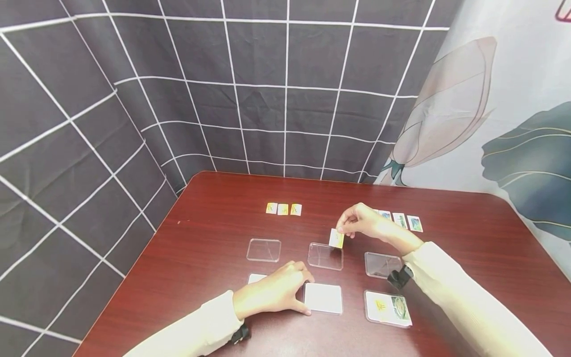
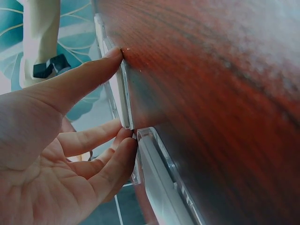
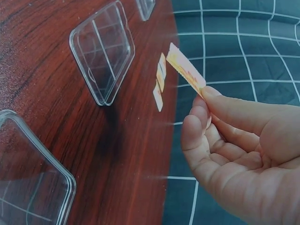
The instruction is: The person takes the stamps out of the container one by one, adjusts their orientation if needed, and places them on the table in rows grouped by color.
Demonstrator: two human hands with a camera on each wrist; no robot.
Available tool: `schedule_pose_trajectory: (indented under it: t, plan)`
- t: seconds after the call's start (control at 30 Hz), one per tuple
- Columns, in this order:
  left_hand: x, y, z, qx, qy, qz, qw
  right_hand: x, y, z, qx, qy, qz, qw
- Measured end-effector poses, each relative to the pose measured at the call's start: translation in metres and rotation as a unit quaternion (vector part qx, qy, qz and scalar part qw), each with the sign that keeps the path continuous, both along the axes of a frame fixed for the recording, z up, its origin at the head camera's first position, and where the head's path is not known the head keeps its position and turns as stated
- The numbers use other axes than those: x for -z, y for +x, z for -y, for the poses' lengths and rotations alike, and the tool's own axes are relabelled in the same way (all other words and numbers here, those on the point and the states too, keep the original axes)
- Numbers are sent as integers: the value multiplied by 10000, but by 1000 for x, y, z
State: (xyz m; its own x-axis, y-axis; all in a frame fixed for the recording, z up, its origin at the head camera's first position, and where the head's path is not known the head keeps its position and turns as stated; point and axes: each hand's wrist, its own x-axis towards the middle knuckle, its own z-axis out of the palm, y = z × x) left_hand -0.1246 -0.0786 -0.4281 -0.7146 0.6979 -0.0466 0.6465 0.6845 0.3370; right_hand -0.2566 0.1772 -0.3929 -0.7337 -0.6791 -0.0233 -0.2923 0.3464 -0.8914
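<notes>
My right hand (image 1: 363, 220) pinches a small yellow-and-white stamp (image 1: 336, 238) between thumb and fingertips, above the back edge of an empty clear plastic lid (image 1: 325, 256). In the right wrist view the stamp (image 3: 185, 68) shows a toothed edge. My left hand (image 1: 278, 287) holds the left side of a clear case (image 1: 323, 298) with a white insert, thumb at the near corner and fingers at the far one. In the left wrist view the fingers also lie close to a second white-filled case (image 2: 161, 183), which the hand partly hides in the head view.
Three yellowish stamps (image 1: 283, 209) lie in a row at the back. Several bluish stamps (image 1: 400, 220) lie back right, partly behind the right hand. Other clear lids lie left (image 1: 263, 250) and right (image 1: 382, 265). A case with two stamps (image 1: 387, 308) sits front right.
</notes>
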Motion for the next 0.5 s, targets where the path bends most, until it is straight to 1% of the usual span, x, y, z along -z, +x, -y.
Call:
schedule_pose_trajectory:
  t: [0.13,0.33,0.5]
  plan:
    - [1,0,0,22,-20,-69,10000,-2,-4,2,126,138,91,9998]
    - [1,-1,0,39,-28,-119,9999,-2,-11,4,222,152,134,9995]
    - [2,-1,0,54,-38,-117,9999,-1,-18,4,333,143,314,9989]
